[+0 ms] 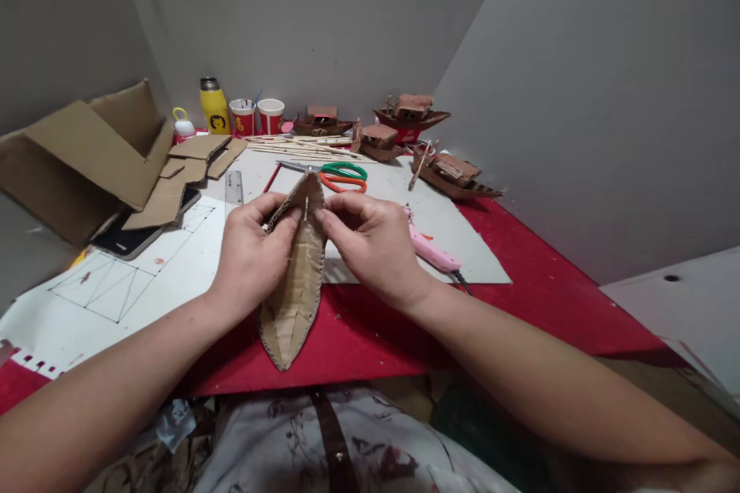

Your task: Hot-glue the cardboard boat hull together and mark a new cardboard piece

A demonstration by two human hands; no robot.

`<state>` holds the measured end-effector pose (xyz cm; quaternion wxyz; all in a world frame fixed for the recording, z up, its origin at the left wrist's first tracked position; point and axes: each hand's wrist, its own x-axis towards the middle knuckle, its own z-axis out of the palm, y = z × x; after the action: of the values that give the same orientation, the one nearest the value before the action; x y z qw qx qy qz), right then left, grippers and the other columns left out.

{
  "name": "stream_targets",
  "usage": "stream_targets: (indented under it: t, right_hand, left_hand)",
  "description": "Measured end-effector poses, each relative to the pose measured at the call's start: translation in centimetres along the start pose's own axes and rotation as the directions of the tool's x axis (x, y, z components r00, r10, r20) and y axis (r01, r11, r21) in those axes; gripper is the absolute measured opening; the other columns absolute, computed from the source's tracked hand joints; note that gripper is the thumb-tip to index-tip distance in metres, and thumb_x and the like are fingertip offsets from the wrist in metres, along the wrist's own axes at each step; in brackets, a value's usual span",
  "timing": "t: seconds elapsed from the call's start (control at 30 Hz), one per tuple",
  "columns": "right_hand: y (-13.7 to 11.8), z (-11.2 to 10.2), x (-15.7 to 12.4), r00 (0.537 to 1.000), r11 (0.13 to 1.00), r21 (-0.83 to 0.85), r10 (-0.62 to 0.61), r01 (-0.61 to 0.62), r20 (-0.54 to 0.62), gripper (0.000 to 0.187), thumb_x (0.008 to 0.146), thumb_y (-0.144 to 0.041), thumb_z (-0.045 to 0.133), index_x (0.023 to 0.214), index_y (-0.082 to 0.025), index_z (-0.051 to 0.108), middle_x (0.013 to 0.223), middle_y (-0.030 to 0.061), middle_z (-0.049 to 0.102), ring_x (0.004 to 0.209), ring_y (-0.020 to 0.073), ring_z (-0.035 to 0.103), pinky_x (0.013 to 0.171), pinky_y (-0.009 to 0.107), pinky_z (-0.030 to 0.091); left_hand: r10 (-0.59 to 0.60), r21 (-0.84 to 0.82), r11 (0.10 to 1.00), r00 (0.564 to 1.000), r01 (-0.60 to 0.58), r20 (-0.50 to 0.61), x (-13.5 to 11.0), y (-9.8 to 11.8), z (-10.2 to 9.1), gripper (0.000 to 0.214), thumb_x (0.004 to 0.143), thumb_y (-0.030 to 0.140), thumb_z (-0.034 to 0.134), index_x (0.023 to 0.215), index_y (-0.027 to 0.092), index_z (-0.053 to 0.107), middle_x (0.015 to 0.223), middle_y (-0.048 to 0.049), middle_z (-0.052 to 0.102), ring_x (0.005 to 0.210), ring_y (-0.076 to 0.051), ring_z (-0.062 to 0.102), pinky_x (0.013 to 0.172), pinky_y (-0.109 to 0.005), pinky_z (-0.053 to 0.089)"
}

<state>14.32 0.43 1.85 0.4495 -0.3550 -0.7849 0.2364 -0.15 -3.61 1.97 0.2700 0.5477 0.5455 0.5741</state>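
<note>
A boat-shaped cardboard hull (297,277), pointed at both ends with raw corrugated edges, is held up above the table's front part. My left hand (251,250) pinches its left wall near the upper end, thumb inside. On the opposite wall, my right hand (373,243) grips with thumb and fingers closed. A pale streak runs along the inside of the hull near the top, between my thumbs. Just behind it lie scissors (342,176) with green and orange handles. A pink glue gun (433,246) rests past my right hand.
Several finished model boats (454,173) stand at the back right. Thin wooden sticks (301,145) lie behind the scissors. A cardboard box (86,154), cardboard scraps (156,200), a clear ruler (233,189) and a drawn-on paper sheet (144,308) occupy the left. Behind are a yellow bottle (214,108) and paper cups (270,117).
</note>
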Motion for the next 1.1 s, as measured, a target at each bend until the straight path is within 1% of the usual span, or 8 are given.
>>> stream_targets:
  t: [0.13,0.27,0.4,0.67,0.87,0.93,1.03,1.1]
  right_hand:
    - [0.16,0.23,-0.04,1.000,1.000,0.013,-0.026,0.027,-0.012,0.015,0.086,-0.018,0.055,0.079,-0.015,0.067,0.076,0.0034,0.067,0.068,0.0141,0.058,0.064,0.025,0.044]
    - [0.43,0.40,-0.12,0.998,0.998,0.021,-0.051,0.052,-0.025,0.013,0.087,-0.018,0.054,0.081,-0.015,0.066,0.075,0.0028,0.066,0.069,0.0143,0.058,0.064,0.025,0.044]
    - [0.53,0.45,-0.21,0.997,0.997,0.004,-0.076,0.076,-0.028,0.013,0.086,-0.016,0.054,0.080,-0.014,0.065,0.073,0.0024,0.064,0.069,0.0142,0.058,0.064,0.025,0.043]
    - [0.56,0.57,-0.25,0.994,0.996,-0.028,-0.091,0.090,-0.058,0.013,0.085,-0.014,0.055,0.077,-0.016,0.065,0.073,0.0017,0.066,0.070,0.0144,0.060,0.066,0.025,0.044]
    - [0.80,0.84,-0.13,0.994,0.995,-0.037,-0.092,0.089,-0.065,0.014,0.084,-0.013,0.055,0.075,-0.016,0.066,0.072,0.0019,0.067,0.068,0.0144,0.060,0.066,0.025,0.045]
    - [0.80,0.78,-0.07,0.996,0.997,-0.002,-0.074,0.074,-0.048,0.015,0.084,-0.014,0.055,0.075,-0.016,0.067,0.073,0.0022,0.067,0.069,0.0144,0.060,0.066,0.026,0.046]
    - [0.56,0.43,-0.04,0.999,0.995,0.101,-0.021,0.024,-0.030,0.013,0.084,-0.016,0.058,0.077,-0.015,0.069,0.073,0.0018,0.069,0.067,0.0136,0.061,0.063,0.025,0.048]
    - [0.30,0.15,-0.09,0.999,0.989,0.146,0.002,0.005,-0.049,0.010,0.082,-0.017,0.061,0.080,-0.014,0.070,0.073,0.0017,0.070,0.066,0.0132,0.063,0.062,0.024,0.049]
  left_hand:
    - [0.040,0.011,0.999,0.999,-0.040,-0.003,-0.07,-0.22,0.10,0.012,0.082,0.022,0.060,0.081,0.015,0.069,0.073,0.0022,0.066,0.070,-0.013,0.059,0.070,-0.024,0.049]
    - [0.145,0.127,0.982,0.988,-0.137,-0.049,-0.23,-0.32,0.13,0.007,0.083,0.019,0.059,0.087,0.018,0.065,0.081,0.0030,0.068,0.074,-0.012,0.060,0.071,-0.022,0.047]
    - [0.199,0.196,0.962,0.979,-0.188,-0.038,-0.24,-0.20,0.14,0.006,0.083,0.014,0.058,0.081,0.019,0.061,0.075,0.0043,0.065,0.070,-0.011,0.059,0.068,-0.021,0.045]
    - [0.208,0.198,0.960,0.978,-0.199,-0.024,-0.24,-0.39,0.52,0.008,0.084,0.011,0.057,0.084,0.018,0.062,0.077,0.0037,0.065,0.073,-0.011,0.058,0.071,-0.022,0.044]
    - [0.219,0.213,0.954,0.975,-0.210,-0.020,-0.20,-0.44,0.46,0.010,0.083,0.009,0.057,0.081,0.018,0.060,0.074,0.0047,0.063,0.071,-0.011,0.057,0.068,-0.022,0.044]
    - [0.215,0.205,0.957,0.977,-0.207,-0.017,-0.12,-0.51,0.36,0.008,0.083,0.010,0.057,0.082,0.018,0.061,0.075,0.0044,0.063,0.072,-0.011,0.057,0.068,-0.022,0.044]
    - [0.206,0.184,0.962,0.978,-0.200,-0.013,-0.07,-0.55,0.27,0.006,0.084,0.013,0.059,0.085,0.018,0.061,0.078,0.0043,0.065,0.073,-0.011,0.058,0.070,-0.021,0.044]
    - [0.206,0.164,0.966,0.978,-0.201,-0.016,-0.14,-0.49,0.31,0.005,0.085,0.014,0.059,0.086,0.019,0.061,0.078,0.0047,0.065,0.073,-0.011,0.059,0.069,-0.021,0.044]
